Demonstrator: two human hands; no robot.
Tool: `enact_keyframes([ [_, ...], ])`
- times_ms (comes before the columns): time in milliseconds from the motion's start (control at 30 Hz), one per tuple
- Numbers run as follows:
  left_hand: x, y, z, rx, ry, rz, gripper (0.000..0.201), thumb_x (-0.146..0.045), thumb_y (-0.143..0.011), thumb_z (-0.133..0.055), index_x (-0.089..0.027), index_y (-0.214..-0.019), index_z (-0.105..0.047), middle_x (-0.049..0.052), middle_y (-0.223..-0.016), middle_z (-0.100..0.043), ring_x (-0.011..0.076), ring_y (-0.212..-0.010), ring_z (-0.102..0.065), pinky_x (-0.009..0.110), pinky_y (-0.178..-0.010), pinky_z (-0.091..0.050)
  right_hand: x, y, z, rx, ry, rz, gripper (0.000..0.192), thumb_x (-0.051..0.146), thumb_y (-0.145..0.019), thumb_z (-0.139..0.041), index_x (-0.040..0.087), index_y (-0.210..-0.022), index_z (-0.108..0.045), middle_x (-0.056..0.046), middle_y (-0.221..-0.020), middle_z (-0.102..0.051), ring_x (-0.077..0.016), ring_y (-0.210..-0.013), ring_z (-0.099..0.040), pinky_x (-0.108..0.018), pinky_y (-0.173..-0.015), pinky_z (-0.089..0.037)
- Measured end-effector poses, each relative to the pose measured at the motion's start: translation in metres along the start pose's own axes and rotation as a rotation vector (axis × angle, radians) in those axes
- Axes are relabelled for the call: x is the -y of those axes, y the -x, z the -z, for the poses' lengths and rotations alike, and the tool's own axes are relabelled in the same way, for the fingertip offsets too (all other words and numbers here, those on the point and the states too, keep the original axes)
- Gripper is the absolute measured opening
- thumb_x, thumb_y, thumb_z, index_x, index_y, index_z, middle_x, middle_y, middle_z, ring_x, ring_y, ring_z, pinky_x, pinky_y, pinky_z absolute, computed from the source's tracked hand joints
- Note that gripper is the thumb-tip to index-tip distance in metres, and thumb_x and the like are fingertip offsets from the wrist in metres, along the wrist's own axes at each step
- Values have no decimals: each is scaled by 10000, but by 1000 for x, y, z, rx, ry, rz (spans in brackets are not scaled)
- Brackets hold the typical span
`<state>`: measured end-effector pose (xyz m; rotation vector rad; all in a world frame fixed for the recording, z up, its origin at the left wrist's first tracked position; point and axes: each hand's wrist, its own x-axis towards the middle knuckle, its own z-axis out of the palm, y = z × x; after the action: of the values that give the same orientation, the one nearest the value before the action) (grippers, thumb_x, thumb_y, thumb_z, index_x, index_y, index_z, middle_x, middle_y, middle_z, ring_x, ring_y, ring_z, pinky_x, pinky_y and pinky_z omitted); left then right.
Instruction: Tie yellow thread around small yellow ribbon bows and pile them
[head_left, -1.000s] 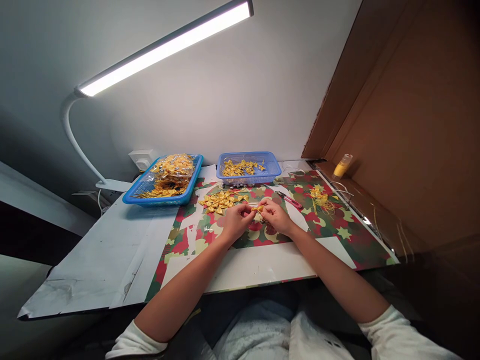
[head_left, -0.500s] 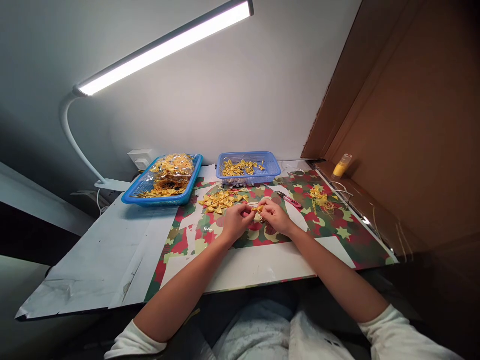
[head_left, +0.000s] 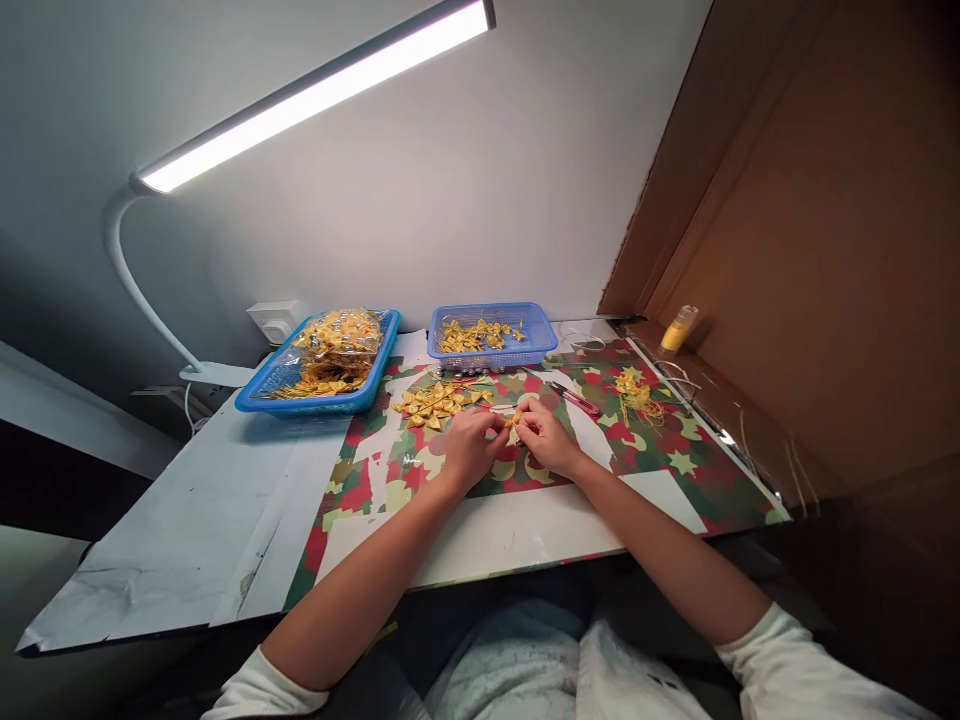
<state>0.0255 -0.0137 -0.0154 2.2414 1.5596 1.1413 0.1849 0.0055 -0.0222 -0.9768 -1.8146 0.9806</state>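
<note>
Head view: two bare arms reach over a table (head_left: 187, 520) with a bright paper mat (head_left: 675, 470) on it.
Left hand: the left hand (head_left: 469, 448) is curled, with its fingertips pinched shut on one side of a small yellow bow (head_left: 514, 420).
Right hand: the right hand (head_left: 544, 437) is curled too, and its fingertips pinch the other side of the same bow.
Grip: both hands meet at the bow, fingertips close together, just above the mat. The bow is tiny, so how the fingers sit on it is hard to see.
Just behind the grip, to the left: a pile of yellow bows (head_left: 435, 402) lies on the mat.
Behind the grip, to the right: a pair of pink scissors (head_left: 574, 397) lies near the right hand.
Far behind the grip: a small blue basket (head_left: 540, 335) has yellow pieces in it.
Far behind and left of the grip: a big blue tray (head_left: 259, 395) holds a clear bag of yellow bows (head_left: 337, 335).
Right of the grip: a heap of yellow thread (head_left: 637, 395) lies on the mat, well apart from the hands.
Far right, behind: a little yellow bottle (head_left: 679, 328) stands by a brown cardboard wall (head_left: 825, 250).
Above: a long white lamp (head_left: 315, 95) shines down.
</note>
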Motion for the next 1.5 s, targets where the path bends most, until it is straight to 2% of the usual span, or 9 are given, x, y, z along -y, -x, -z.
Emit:
enact_keyframes([
  [233,-3,1,0,-40,34,31,126,-204,-761,-618,-215,-639,-649,7,-614,-637,161,-643,-559,284,-665,-380,3,0,-2,-56,51,69,287,289,-838,-475,207,-574,-398,-32,-833,-452,-155,-772,-478,-293,-678,-412],
  [500,-1,-1,6,-76,85,99,119,-230,-771,-625,-221,-663,-673,8,-650,-664,158,-634,-565,278,-659,-407,15,1,11,15,101,180,184,294,-822,-563,216,-678,-478,-19,-766,-528,-175,-754,-512,-315,-716,-414],
  [733,-1,1,4,-62,117,16,117,-212,-779,-630,-220,-673,-677,6,-634,-660,164,-655,-573,282,-675,-401,6,1,6,-149,0,46,168,354,-793,-608,227,-860,-522,3,-755,-581,-166,-724,-565,-293,-696,-436],
  [800,0,1,3,-56,102,-5,118,-209,-786,-627,-222,-683,-682,5,-628,-657,164,-651,-567,282,-673,-395,3,-1,6,-120,-55,-24,216,417,-793,-600,216,-854,-550,4,-728,-575,-156,-670,-547,-279,-628,-421],
  [967,3,-1,3,-33,-67,-87,89,-220,-776,-655,-224,-694,-687,29,-669,-670,191,-701,-568,299,-668,-361,3,-3,11,23,-12,-106,437,493,-838,-533,191,-522,-526,28,-477,-409,-114,-483,-380,-274,-483,-285],
  [1100,7,-2,2,-25,-159,-145,99,-242,-785,-661,-228,-688,-669,29,-672,-681,202,-728,-566,315,-679,-341,5,-3,9,55,-42,-116,291,436,-811,-595,186,-707,-701,-2,-599,-607,-136,-556,-501,-272,-525,-370],
  [1200,8,-2,2,-38,-206,-195,138,-236,-803,-646,-224,-665,-645,15,-647,-680,193,-713,-557,315,-665,-328,6,-4,6,4,-93,-127,271,424,-781,-618,172,-794,-715,-38,-758,-684,-159,-656,-578,-281,-592,-435],
  [1333,6,-3,1,-62,-221,-268,156,-197,-805,-644,-213,-651,-630,0,-648,-688,175,-688,-545,306,-651,-324,6,-5,2,-90,-139,-107,273,451,-767,-615,182,-736,-651,-36,-761,-662,-169,-701,-591,-283,-625,-462],
  [1500,4,-6,3,-119,-160,-236,138,-201,-803,-648,-203,-667,-632,14,-679,-679,173,-688,-539,288,-635,-333,7,-6,-5,-266,-287,-41,291,502,-798,-580,212,-782,-607,-37,-799,-666,-189,-786,-616,-310,-706,-498],
])
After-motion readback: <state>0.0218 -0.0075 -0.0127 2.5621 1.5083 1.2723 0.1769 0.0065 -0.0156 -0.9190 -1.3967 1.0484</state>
